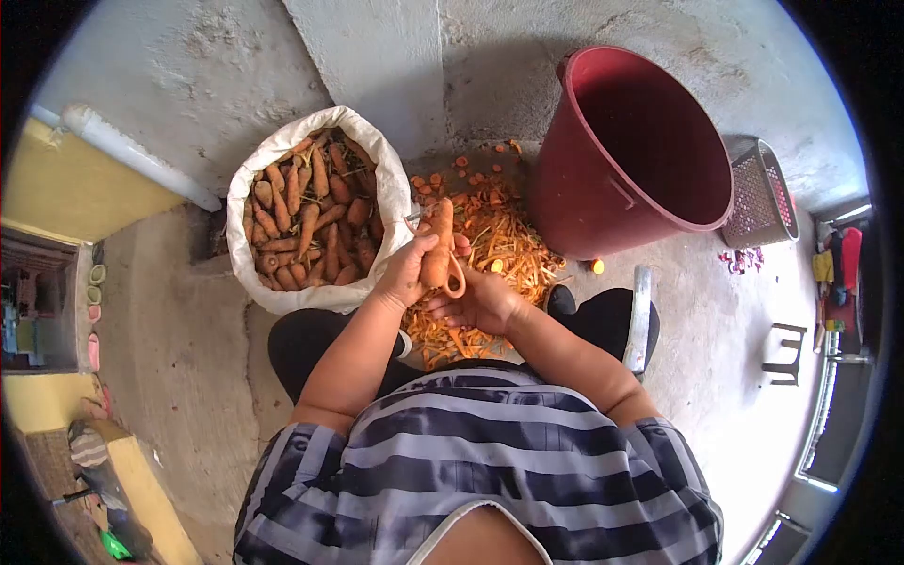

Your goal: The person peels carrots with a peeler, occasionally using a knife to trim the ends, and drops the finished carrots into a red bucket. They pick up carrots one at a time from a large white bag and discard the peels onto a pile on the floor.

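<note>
My left hand is wrapped round an upright orange carrot in front of my chest. A curved peeler-like loop shows beside the carrot's lower end; which hand bears it is unclear. Just right of the carrot is my right hand, its palm turned up and its fingers partly behind the loop, so what they hold is hidden. Beneath both hands lies a heap of orange peelings with cut carrot ends. A white sack full of unpeeled carrots stands at the left.
A large dark red bin stands at the right against the grey wall, with a perforated basket beyond it. My knees flank the peelings. A metal-coloured bar rises by my right knee. A small stool is far right.
</note>
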### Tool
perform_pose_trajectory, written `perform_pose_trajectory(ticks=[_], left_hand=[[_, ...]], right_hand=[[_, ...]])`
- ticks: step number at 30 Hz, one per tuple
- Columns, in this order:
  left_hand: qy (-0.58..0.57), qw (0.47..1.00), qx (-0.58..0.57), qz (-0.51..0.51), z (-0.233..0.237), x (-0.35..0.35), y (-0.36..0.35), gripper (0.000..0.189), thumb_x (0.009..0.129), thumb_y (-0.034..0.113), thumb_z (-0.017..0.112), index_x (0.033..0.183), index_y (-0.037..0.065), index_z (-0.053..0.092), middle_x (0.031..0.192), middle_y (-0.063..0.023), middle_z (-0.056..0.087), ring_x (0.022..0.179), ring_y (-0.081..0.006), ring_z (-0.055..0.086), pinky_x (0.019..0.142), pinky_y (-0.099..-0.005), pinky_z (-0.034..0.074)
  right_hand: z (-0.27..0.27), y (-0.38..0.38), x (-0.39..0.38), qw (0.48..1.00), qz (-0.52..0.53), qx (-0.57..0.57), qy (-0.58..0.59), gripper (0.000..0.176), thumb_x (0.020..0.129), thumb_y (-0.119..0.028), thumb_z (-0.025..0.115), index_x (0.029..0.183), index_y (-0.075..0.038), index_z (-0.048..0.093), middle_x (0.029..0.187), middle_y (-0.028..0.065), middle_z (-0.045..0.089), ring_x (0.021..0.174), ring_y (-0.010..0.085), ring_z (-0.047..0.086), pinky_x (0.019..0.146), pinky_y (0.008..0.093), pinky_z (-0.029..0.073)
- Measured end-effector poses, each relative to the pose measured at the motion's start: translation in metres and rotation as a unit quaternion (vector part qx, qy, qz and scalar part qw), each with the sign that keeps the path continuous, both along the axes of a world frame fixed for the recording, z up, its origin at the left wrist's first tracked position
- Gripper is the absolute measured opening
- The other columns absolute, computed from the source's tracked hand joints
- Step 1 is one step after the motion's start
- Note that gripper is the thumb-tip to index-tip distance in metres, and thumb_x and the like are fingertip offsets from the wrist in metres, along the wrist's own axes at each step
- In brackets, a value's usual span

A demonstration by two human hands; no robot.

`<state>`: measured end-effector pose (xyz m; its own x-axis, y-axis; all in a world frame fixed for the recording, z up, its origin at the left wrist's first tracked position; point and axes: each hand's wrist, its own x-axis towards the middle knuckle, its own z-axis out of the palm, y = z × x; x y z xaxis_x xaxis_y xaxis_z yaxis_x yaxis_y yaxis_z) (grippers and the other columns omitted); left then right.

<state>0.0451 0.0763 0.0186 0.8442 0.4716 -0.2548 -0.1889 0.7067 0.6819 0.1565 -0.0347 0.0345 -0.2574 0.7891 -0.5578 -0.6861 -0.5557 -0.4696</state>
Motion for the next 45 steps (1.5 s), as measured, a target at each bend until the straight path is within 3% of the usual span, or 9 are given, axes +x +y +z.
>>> perform_pose_trajectory(ticks=[2,6,9,18,27,30,34,37,45], left_hand=[[0.043,0.994,0.045,-0.085,0.002,-0.009,-0.005,0.035,0.084,0.025,0.046,0.109,0.001,0.048,0.094,-0.0096,0.057,0.080,-0.0158,0.057,0.066,-0.0260,0.049],[0.023,0.998,-0.043,-0.030,0.021,-0.006,-0.027,0.030,0.086,0.023,0.048,0.109,0.004,0.047,0.094,-0.0069,0.056,0.079,-0.0146,0.058,0.064,-0.0273,0.049],[0.062,0.997,-0.051,0.020,0.009,-0.009,-0.027,0.031,0.087,0.024,0.050,0.110,0.004,0.045,0.092,-0.0072,0.056,0.077,-0.0171,0.058,0.066,-0.0305,0.050],[0.179,0.972,-0.150,0.009,0.019,-0.005,-0.041,0.030,0.091,0.036,0.039,0.100,0.010,0.051,0.068,-0.0041,0.054,0.056,-0.0140,0.052,0.045,-0.0266,0.039],[-0.002,0.973,-0.209,-0.098,0.024,-0.007,-0.055,0.029,0.091,0.026,0.037,0.106,0.009,0.054,0.089,-0.0058,0.061,0.074,-0.0155,0.061,0.051,-0.0279,0.047],[0.007,0.967,-0.244,-0.067,0.026,0.001,-0.064,0.031,0.090,0.026,0.037,0.111,0.008,0.052,0.089,-0.0080,0.061,0.072,-0.0163,0.061,0.050,-0.0283,0.048],[0.005,0.974,-0.213,-0.078,0.018,0.003,-0.066,0.036,0.089,0.031,0.040,0.112,0.006,0.051,0.087,-0.0096,0.060,0.061,-0.0178,0.058,0.047,-0.0266,0.045],[-0.005,0.980,-0.182,-0.076,0.034,-0.001,-0.073,0.029,0.088,0.026,0.040,0.103,0.007,0.056,0.082,-0.0066,0.059,0.062,-0.0175,0.058,0.047,-0.0289,0.045],[0.009,0.965,-0.246,-0.089,0.024,-0.002,-0.073,0.025,0.087,0.028,0.042,0.089,0.008,0.058,0.072,-0.0052,0.057,0.057,-0.0158,0.052,0.045,-0.0278,0.039]], right_hand=[[0.021,-0.009,0.002,0.997,-0.064,0.019,0.028,0.037,0.091,-0.043,0.037,0.099,-0.010,0.052,0.079,0.0071,0.057,0.062,0.0170,0.056,0.052,0.0270,0.042],[0.020,-0.023,0.008,0.995,-0.052,-0.027,-0.082,0.031,0.090,-0.040,0.046,0.075,-0.012,0.045,0.056,0.0001,0.040,0.043,0.0117,0.032,0.041,0.0248,0.025],[0.009,-0.036,0.036,0.908,-0.046,-0.026,-0.416,0.033,0.090,-0.034,0.047,0.091,-0.002,0.055,0.060,0.0016,0.047,0.043,0.0087,0.037,0.040,0.0230,0.031],[0.029,-0.076,0.065,0.807,-0.139,0.055,-0.572,0.027,0.087,-0.021,0.054,0.100,0.002,0.056,0.069,-0.0012,0.051,0.056,0.0058,0.044,0.049,0.0192,0.037],[0.078,-0.094,0.065,0.831,-0.069,0.213,-0.509,0.038,0.061,-0.001,0.077,0.093,0.001,0.056,0.088,0.0035,0.059,0.085,0.0111,0.055,0.076,0.0238,0.045],[0.075,-0.085,0.070,0.805,-0.041,0.287,-0.518,0.037,0.063,0.000,0.075,0.094,0.000,0.055,0.086,0.0041,0.058,0.076,0.0103,0.055,0.065,0.0224,0.045],[0.067,-0.075,0.070,0.931,-0.187,0.186,-0.252,0.027,0.075,-0.004,0.066,0.097,-0.005,0.051,0.079,0.0043,0.054,0.058,0.0086,0.049,0.044,0.0201,0.038],[0.071,-0.063,0.050,0.918,-0.326,0.145,-0.171,0.020,0.081,-0.008,0.061,0.097,-0.006,0.049,0.076,0.0034,0.051,0.057,0.0092,0.049,0.044,0.0210,0.040],[0.060,-0.039,0.038,0.879,-0.266,0.182,-0.350,0.027,0.083,-0.016,0.061,0.098,-0.003,0.043,0.075,0.0061,0.052,0.051,0.0107,0.051,0.038,0.0207,0.041]])
